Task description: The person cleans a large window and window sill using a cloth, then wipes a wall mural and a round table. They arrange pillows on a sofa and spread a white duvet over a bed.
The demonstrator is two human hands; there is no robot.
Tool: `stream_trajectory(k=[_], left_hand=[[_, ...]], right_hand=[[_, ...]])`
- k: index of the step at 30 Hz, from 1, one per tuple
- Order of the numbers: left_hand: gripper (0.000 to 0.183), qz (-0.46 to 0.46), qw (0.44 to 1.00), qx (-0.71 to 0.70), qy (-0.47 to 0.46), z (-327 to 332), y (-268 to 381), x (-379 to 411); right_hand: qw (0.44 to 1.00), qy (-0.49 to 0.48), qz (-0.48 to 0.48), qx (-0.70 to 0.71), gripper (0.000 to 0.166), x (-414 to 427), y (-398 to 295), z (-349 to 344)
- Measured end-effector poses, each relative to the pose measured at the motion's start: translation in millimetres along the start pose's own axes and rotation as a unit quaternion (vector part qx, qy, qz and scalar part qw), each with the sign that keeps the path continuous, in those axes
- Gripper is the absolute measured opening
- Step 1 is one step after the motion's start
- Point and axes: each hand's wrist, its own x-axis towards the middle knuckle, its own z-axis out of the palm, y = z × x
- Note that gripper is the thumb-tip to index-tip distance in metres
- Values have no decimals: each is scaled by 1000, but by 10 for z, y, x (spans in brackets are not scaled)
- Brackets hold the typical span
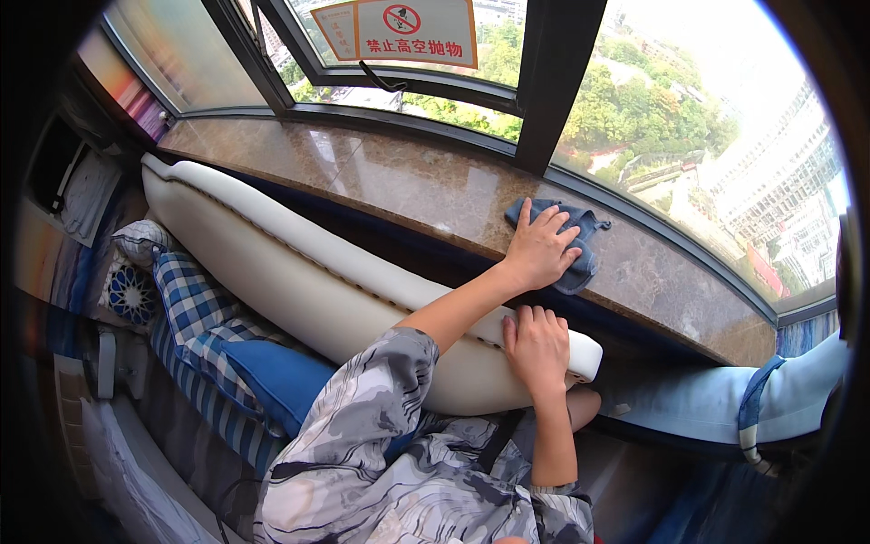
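My left hand (542,250) holds a crumpled blue cloth (580,273) down against the brown marble window sill (435,183), with its fingers spread over the top. Part of the cloth hangs over the sill's inner edge. Nearer to me, my right hand (538,348) grips the top of a cream leather sofa backrest (292,272) close to its right end, the fingers side by side and the thumb to their left. The backrest runs along the sill, with a dark gap between the two. What lies under my left palm is hidden.
Dark-framed windows (565,88) rise behind the sill; one pane bears a printed notice (416,30), and a window handle (382,80) juts inward. Blue checked cushions (194,299) lie on the left. A pale blue curtain (707,401), gathered with a tieback (753,401), is at right.
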Motion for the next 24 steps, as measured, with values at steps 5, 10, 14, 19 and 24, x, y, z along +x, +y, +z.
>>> stream_trajectory(k=[5,10,14,19,24], left_hand=[[56,-69,994,88,10,-159,-549,-54],[54,-302,921,247,8,-1058,-1997,-439],[55,-431,856,285,-9,-1630,-2680,-669],[55,-412,870,268,-33,-1488,-2289,-512],[54,-194,961,191,-47,-621,-1010,-153]], right_hand=[[999,-36,2,3,21,3,12,-7],[999,-33,-12,-2,22,28,26,-12],[999,-45,11,-6,21,31,3,-2],[969,31,24,244,22,133,140,-145],[973,195,100,74,30,381,869,-351]])
